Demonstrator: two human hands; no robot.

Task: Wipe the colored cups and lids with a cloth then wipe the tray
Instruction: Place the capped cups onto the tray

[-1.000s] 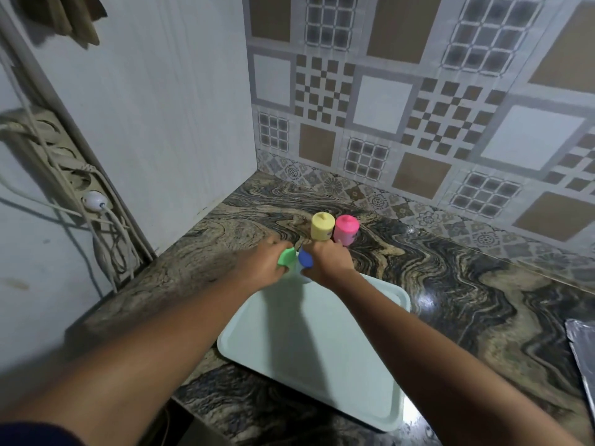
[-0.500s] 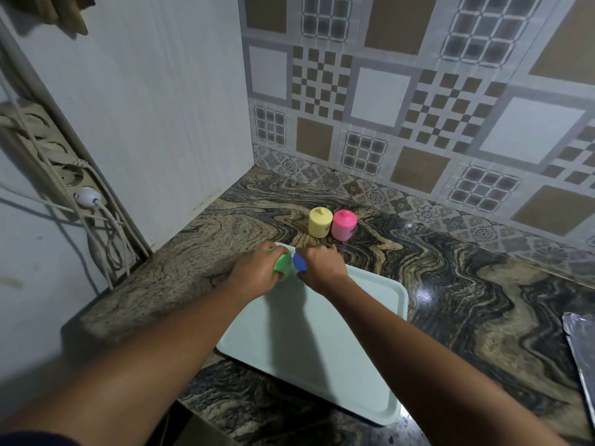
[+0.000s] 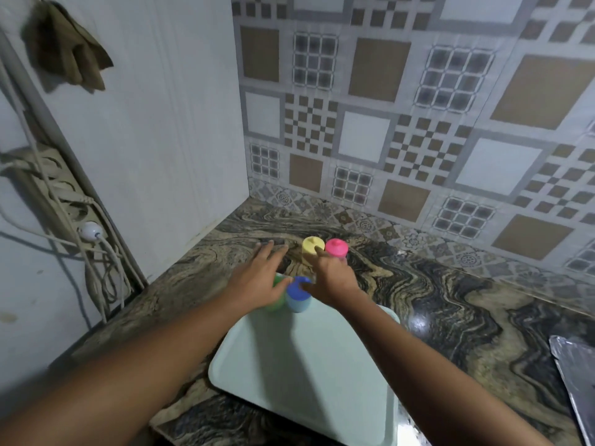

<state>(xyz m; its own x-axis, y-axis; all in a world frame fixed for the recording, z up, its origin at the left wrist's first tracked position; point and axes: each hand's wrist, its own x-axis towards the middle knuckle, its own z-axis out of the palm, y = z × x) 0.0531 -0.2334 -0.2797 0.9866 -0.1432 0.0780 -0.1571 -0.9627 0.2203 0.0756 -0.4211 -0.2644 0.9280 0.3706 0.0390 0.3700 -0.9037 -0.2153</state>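
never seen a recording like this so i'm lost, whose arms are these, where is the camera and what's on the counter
There is no machine here: a person wears one wide-angle camera on the head, so you look down along their two bare arms. The left hand reaches forward with straight fingers above a green cup, mostly hidden beneath it. The right hand stretches toward a yellow cup beside a pink cup, both on the marbled counter. A blue-lidded cup stands between the hands at the far end of a pale green tray. Neither hand holds anything. A brownish cloth hangs on the wall, upper left.
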